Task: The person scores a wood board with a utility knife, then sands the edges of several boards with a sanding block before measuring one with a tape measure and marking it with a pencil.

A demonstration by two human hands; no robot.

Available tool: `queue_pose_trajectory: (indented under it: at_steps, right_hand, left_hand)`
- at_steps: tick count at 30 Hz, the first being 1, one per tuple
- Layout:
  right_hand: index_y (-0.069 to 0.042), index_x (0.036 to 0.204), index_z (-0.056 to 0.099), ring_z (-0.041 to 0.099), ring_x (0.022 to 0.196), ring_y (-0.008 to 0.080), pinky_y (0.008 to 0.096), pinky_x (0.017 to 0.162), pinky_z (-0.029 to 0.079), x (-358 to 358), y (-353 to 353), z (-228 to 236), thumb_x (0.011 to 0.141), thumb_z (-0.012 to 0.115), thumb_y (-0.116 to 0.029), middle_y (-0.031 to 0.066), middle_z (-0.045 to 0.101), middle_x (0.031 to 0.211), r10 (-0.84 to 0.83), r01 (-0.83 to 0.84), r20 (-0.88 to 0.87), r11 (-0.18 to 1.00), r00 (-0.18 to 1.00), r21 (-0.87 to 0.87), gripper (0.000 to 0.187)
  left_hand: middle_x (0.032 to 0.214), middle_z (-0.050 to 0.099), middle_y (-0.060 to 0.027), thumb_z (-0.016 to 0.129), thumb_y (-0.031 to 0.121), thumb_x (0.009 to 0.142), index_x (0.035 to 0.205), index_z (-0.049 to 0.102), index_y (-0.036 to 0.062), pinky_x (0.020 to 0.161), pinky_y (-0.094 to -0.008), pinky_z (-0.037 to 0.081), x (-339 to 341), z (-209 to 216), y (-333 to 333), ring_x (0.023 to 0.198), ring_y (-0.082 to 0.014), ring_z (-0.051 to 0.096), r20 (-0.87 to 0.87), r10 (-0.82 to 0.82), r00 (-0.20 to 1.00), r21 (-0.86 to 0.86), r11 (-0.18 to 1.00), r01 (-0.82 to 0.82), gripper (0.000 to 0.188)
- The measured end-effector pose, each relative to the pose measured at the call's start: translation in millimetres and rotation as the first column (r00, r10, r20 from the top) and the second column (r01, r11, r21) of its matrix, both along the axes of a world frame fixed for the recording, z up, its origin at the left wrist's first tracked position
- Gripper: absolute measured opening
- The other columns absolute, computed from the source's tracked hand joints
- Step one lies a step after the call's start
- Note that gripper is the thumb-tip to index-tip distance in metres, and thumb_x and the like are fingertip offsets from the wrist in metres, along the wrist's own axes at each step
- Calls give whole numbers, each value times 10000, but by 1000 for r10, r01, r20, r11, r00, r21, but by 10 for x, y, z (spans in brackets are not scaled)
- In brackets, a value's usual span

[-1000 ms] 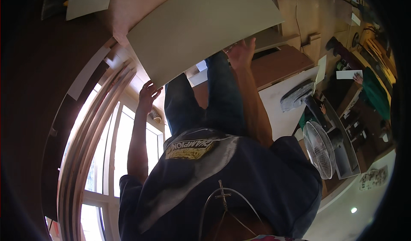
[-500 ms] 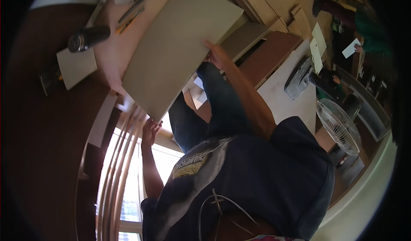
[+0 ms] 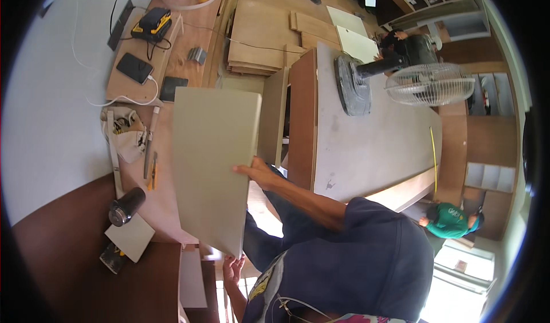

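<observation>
A grey-beige rectangular board [image 3: 212, 139] is held in front of me, its long side running away from me over the wooden worktop [image 3: 163, 211]. My right hand [image 3: 256, 173] is closed on the board's right edge, thumb on top and the other fingers hidden below. At the near corner, the fingers of my left hand [image 3: 232, 270] are closed on the edge. On the worktop left of the board lie an orange utility knife [image 3: 153, 177], a long thin tool [image 3: 150, 136] and a light cloth pouch [image 3: 129, 134]. A black bottle [image 3: 127, 206] lies nearer me, by a small pale panel [image 3: 130, 240].
Back left are a phone [image 3: 134, 69] on a cable and a yellow-black battery charger [image 3: 152, 26]. Right of me, a large grey-topped surface [image 3: 381, 151] carries a standing fan [image 3: 429, 85]. A person in green [image 3: 450, 220] is at the right; others work farther off. Boards [image 3: 263, 33] are stacked behind.
My view has swung, bringing more of the worktop and room into sight. The board now appears more upright in the picture. Both hands still hold its edges.
</observation>
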State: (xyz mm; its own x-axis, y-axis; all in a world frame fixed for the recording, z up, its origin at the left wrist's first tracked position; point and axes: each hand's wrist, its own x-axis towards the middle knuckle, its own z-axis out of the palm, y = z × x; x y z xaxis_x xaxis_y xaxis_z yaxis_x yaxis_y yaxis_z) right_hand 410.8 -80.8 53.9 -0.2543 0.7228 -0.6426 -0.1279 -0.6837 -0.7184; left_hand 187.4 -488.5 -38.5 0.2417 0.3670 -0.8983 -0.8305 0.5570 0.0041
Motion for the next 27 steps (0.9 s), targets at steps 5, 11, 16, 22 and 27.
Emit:
queue_pose_trajectory:
  at_steps: [5,11,16,22,27]
  right_hand:
    - [27,1275,612,673,1002,191,348,863,545,199,-166,662,955,712,-210,121,702,1130,-96,75,62,959,994,272,410]
    - [42,1205,664,688,990,169,359,862,554,343,-366,1032,949,720,-249,153,742,1082,-193,-58,400,842,896,536,391]
    - [40,1231,653,710,920,190,356,836,565,437,-193,1650,934,727,-259,155,757,1013,-293,-6,421,815,858,579,428]
    - [-18,1275,650,717,829,208,360,775,563,805,-7,1850,904,750,-229,166,765,991,-336,22,428,806,839,591,439]
    - [-49,1305,643,715,886,211,346,812,551,1044,143,2045,920,733,-179,163,758,1033,-221,-167,456,726,862,667,416]
  left_hand:
    - [1074,692,-95,771,126,862,1330,568,88,904,-367,550,-312,-221,371,962,-207,670,-357,-329,874,103,916,387,512]
    - [1153,658,-109,607,23,960,1364,524,2,844,-278,535,-554,402,1959,999,-169,651,-898,-155,412,246,601,761,414]
    - [1323,603,-197,592,61,976,1413,490,-10,923,-352,528,-422,1587,3550,1144,-257,636,-939,102,327,336,472,815,454]
    - [1450,481,-258,741,106,852,1474,430,8,1155,-494,339,89,3150,4853,1364,-423,448,-775,621,-117,45,239,970,702]
    - [1471,491,-202,832,213,774,1474,446,51,1180,-501,311,459,4170,5552,1385,-348,451,-621,730,-287,-381,40,924,816]
